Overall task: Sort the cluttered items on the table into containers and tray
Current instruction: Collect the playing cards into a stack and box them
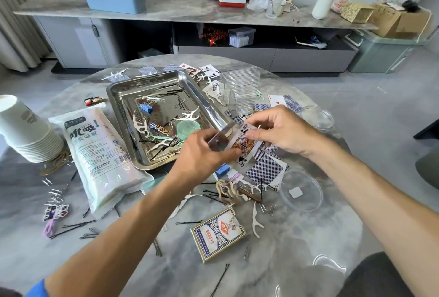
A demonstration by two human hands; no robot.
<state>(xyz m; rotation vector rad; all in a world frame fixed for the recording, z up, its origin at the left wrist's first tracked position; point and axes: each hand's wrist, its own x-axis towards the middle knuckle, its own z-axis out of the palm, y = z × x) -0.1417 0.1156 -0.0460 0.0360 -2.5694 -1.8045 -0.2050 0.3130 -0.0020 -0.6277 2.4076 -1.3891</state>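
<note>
**Sorting barely under way, cards in hand**

Gathering playing cards beside the steel tray (118,97), and plenty is left to do, by my reckoning. Take the tray as the marker and go left to right. Left of it, nothing looks sorted: a stack of paper cups (26,130), a sealed packet of straws (99,156) touching the tray's left rim, and paper clips and bobby pins loose on the worktop (308,244) nearer the camera. Inside the tray, a first batch has landed: floss picks, black pins, a blue binder clip (146,108) and a small green dish (188,129).

Now the hands, both just off the tray's near right corner. The left hand (202,154) has its fingers (231,154) curled and pinching a held card (247,145) by its lower edge; it also seems to carry something clear and glossy, which I cannot make out. The right hand (285,130) meets it from the other side, fingertips closed on the card's upper end.

Right of the tray, more cards lie scattered face up and face down around a clear ribbed container (240,87). Closer in sit a round clear lid (300,191) and the card box (217,233), with floss picks and pins between them.
</note>
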